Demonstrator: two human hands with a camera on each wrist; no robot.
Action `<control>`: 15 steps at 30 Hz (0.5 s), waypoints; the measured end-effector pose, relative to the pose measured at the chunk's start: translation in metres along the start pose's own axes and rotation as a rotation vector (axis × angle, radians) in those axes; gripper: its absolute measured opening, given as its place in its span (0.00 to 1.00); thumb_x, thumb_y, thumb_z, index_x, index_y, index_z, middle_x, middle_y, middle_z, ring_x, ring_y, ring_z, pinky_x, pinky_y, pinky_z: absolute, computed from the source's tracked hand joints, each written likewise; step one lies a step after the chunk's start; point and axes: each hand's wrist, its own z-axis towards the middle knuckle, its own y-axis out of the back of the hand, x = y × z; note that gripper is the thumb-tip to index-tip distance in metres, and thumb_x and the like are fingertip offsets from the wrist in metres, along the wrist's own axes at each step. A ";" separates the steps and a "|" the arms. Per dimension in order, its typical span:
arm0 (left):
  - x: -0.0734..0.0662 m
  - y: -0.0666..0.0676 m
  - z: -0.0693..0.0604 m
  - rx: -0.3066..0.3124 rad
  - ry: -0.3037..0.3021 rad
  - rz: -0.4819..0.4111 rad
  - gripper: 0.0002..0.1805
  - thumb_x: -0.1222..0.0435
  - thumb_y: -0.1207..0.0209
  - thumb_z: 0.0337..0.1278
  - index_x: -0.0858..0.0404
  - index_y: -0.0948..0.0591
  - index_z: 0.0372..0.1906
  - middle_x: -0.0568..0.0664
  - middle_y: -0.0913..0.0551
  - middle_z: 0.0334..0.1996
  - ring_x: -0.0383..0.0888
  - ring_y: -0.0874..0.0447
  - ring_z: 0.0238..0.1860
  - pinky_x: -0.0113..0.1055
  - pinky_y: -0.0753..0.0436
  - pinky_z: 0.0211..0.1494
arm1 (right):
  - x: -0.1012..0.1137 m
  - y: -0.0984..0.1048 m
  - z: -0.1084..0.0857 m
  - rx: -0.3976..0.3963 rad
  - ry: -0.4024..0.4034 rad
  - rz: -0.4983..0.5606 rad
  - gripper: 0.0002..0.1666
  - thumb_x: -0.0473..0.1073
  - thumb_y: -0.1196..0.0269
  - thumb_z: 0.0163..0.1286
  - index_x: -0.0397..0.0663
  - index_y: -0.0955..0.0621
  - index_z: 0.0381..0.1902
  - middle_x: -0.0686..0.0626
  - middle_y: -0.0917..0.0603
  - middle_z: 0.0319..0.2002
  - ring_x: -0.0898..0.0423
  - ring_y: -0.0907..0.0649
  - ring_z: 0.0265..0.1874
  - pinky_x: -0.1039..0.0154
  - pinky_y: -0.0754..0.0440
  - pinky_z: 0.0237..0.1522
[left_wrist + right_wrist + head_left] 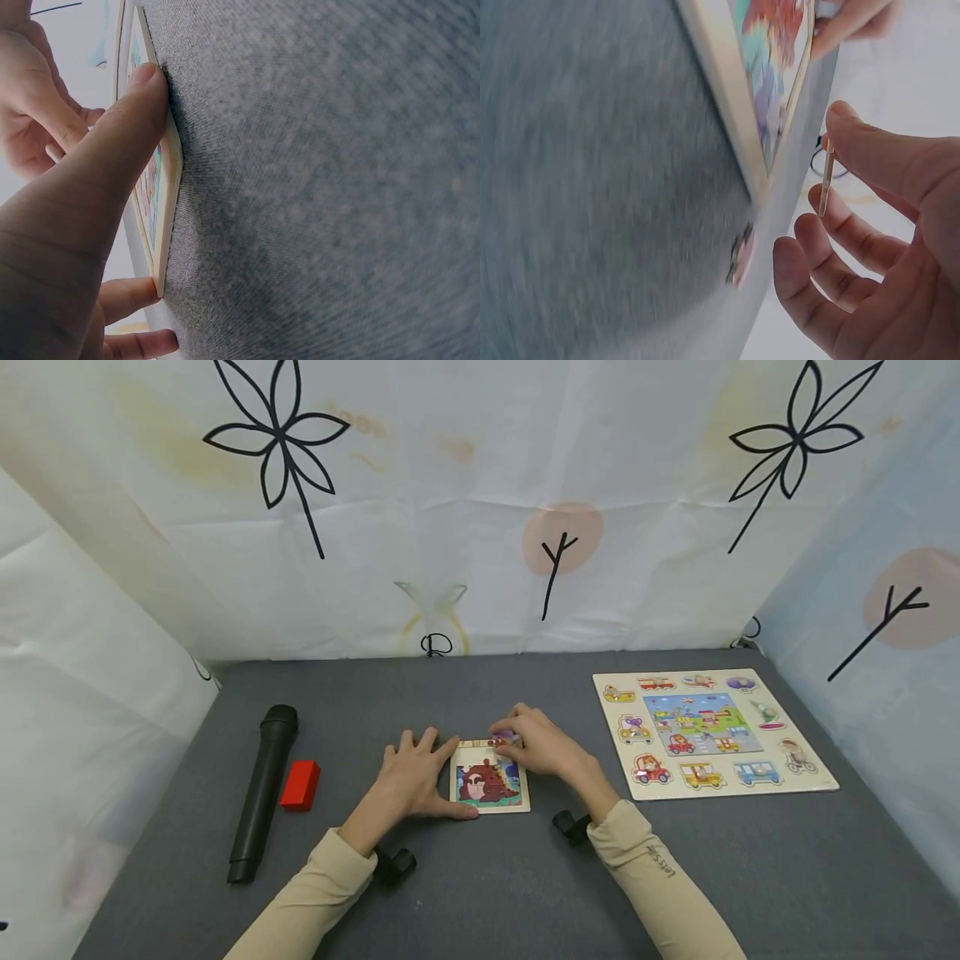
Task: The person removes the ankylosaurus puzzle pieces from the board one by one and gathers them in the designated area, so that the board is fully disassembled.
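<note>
A small square picture puzzle (504, 810) with a wooden frame lies on the grey table. It shows a reddish-brown spiny animal, and a pale strip runs across its upper part. My left hand (411, 779) is spread at the puzzle's left side. Its thumb (146, 82) rests on the near edge, and a fingertip touches the frame at a corner. Above the puzzle's upper right corner, my right hand (542, 742) pinches a thin puzzle piece (827, 180) between thumb and finger, seen edge-on in the right wrist view. Another small piece (741, 255) lies on the table beyond the frame's corner.
On the left lie a black microphone (264, 793) and a red block (301, 785). A larger vehicle puzzle board (615, 760) with several pieces lies at the right. White printed cloth (465, 485) hangs behind the table.
</note>
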 end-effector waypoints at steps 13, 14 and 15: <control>0.001 -0.001 0.000 -0.008 0.002 -0.006 0.64 0.21 0.33 0.30 0.49 0.31 0.76 0.56 0.29 0.67 0.62 0.30 0.60 0.59 0.24 0.53 | -0.028 0.023 -0.011 -0.033 -0.033 -0.035 0.19 0.40 0.36 0.74 0.41 0.17 0.60 0.39 0.21 0.50 0.46 0.23 0.45 0.50 0.24 0.48; 0.001 -0.001 0.000 -0.007 0.002 -0.006 0.64 0.21 0.33 0.30 0.49 0.31 0.76 0.56 0.29 0.67 0.62 0.30 0.61 0.59 0.24 0.53 | -0.031 0.024 -0.012 -0.035 -0.038 -0.042 0.20 0.40 0.36 0.74 0.40 0.17 0.60 0.39 0.21 0.50 0.45 0.22 0.46 0.49 0.24 0.48; 0.001 -0.002 0.000 -0.007 0.002 -0.007 0.64 0.21 0.33 0.30 0.49 0.32 0.76 0.56 0.30 0.67 0.62 0.30 0.61 0.59 0.24 0.53 | -0.033 0.025 -0.012 -0.036 -0.046 -0.045 0.20 0.40 0.36 0.74 0.40 0.17 0.61 0.38 0.21 0.50 0.45 0.22 0.46 0.49 0.24 0.48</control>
